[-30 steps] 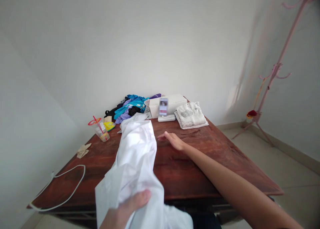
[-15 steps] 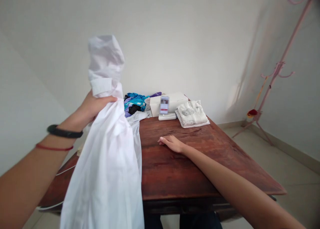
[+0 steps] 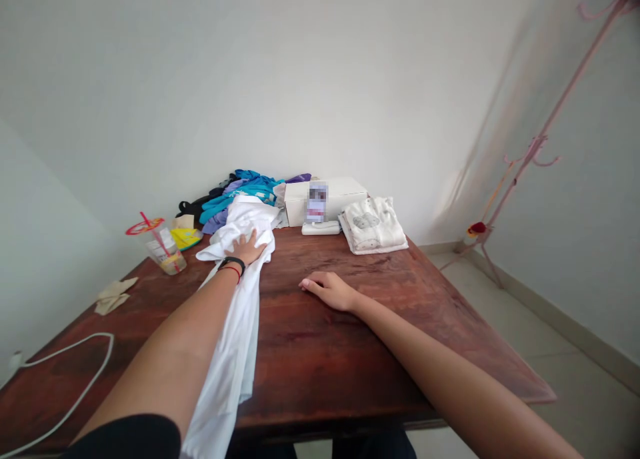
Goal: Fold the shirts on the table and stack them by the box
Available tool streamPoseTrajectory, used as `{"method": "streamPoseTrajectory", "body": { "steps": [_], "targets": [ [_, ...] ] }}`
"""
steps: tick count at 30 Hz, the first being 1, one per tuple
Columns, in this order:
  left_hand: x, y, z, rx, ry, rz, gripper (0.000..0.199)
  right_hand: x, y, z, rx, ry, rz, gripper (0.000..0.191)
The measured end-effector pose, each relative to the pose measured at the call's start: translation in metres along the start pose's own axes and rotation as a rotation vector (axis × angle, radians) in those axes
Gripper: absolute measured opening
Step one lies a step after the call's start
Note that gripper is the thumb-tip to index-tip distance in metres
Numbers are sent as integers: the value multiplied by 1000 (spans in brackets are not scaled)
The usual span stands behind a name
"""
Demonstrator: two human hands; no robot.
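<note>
A long white garment (image 3: 227, 352) lies lengthwise on the left half of the dark wooden table, its near end running down over the front edge. My left hand (image 3: 247, 248) rests palm down on its bunched upper part, fingers spread. A black band and a red string circle that wrist. On the bare wood right of the garment lies my right hand (image 3: 327, 290), loosely curled with the fingers together and nothing visible in it. Behind the white garment is a heap of blue, purple and black clothes (image 3: 245, 191).
A white box (image 3: 350, 190) stands at the back beside folded white clothes (image 3: 375, 225). At left are a tilted plastic cup (image 3: 165, 249) with a red straw, a yellow packet (image 3: 186, 237), crumpled tissue (image 3: 115, 296) and a white cable (image 3: 75, 405). A pink coat rack (image 3: 530, 155) stands right.
My left hand has lowered the white garment from mid-air onto the table and its fingers have spread out. My right hand has stayed in place on the table.
</note>
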State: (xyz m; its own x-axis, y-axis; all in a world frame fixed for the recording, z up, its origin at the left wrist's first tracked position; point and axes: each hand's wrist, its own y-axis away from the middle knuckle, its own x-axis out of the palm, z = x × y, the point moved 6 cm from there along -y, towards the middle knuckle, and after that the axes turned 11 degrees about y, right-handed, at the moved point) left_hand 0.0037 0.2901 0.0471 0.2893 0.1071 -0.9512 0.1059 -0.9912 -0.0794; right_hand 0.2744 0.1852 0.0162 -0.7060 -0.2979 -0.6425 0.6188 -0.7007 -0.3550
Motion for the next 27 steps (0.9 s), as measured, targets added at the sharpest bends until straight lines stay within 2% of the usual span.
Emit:
{"method": "streamPoseTrajectory", "body": {
  "steps": [2, 5, 8, 10, 13, 16, 19, 21, 23, 27],
  "targets": [
    [7, 4, 14, -160, 8, -3, 82, 0, 0, 1, 2, 31, 9, 47],
    [6, 5, 18, -259, 2, 43, 81, 0, 0, 2, -1, 55, 21, 45],
    [2, 9, 4, -270, -49, 50, 80, 0, 0, 3, -4, 48, 26, 40],
    [3, 21, -14, -254, -75, 22, 78, 0, 0, 5, -7, 52, 24, 38],
    [14, 54, -52, -144, -101, -21, 68, 0, 0, 6, -11, 75, 26, 35],
    [33, 97, -90, 37, -83, -24, 55, 1, 0, 6, -10, 90, 24, 31],
    [48, 129, -116, 314, -7, -23, 48, 1, 0, 4, 3, 104, 20, 31],
    [55, 138, -121, 482, 85, 17, 48, 2, 0, 4, -1, 88, 20, 32],
    [57, 137, -120, 588, 201, 65, 49, 2, -1, 6, -16, 64, 16, 30],
    [52, 129, -114, 652, 412, 79, 44, 4, -2, 5, -4, 91, -11, 25]
  ]
}}
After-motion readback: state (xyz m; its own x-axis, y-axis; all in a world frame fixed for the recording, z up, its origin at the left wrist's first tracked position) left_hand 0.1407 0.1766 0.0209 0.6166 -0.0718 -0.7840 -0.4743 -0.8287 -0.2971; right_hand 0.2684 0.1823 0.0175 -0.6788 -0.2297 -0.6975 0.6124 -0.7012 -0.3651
